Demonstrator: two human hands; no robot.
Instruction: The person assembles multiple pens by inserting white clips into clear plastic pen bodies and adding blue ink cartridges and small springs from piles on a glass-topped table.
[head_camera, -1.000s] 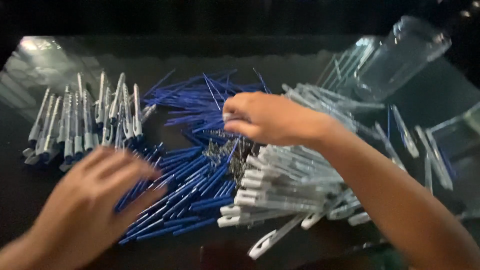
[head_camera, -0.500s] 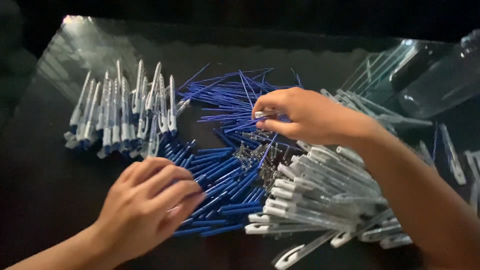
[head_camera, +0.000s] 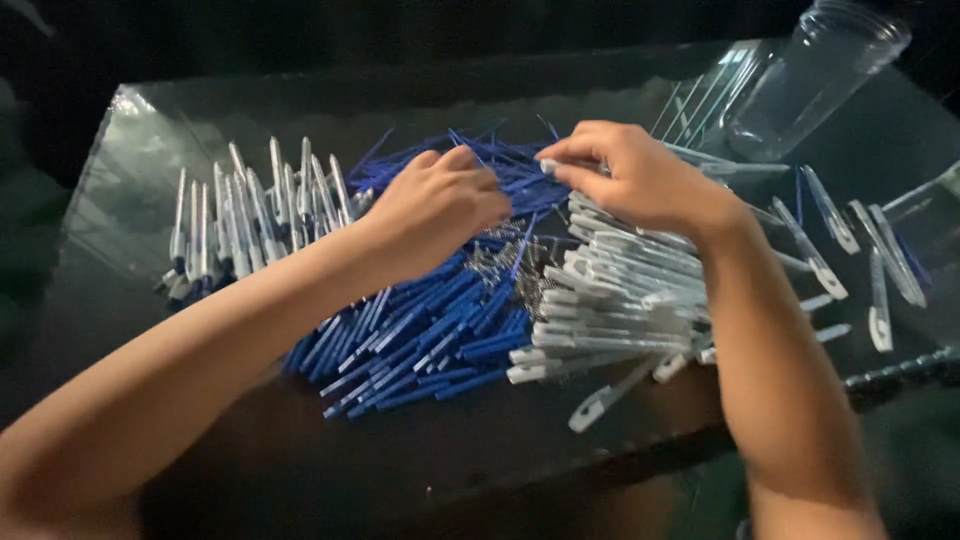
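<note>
Under both hands, slim blue pen refills (head_camera: 430, 335).

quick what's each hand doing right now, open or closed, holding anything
Left hand: curled over the blue pen parts; whether it holds one cannot be told.
Right hand: fingertips pinched on a small white pen piece.

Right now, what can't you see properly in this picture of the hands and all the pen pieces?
Head view only:
- Left hand: its curled fingers hide whatever it may hold.
- Right hand: the white piece at its fingertips is mostly covered.
- Small metal bits between the blue tubes and the white barrels: too tiny and blurred to identify.
- Clear jar: cut off by the top edge.
</note>
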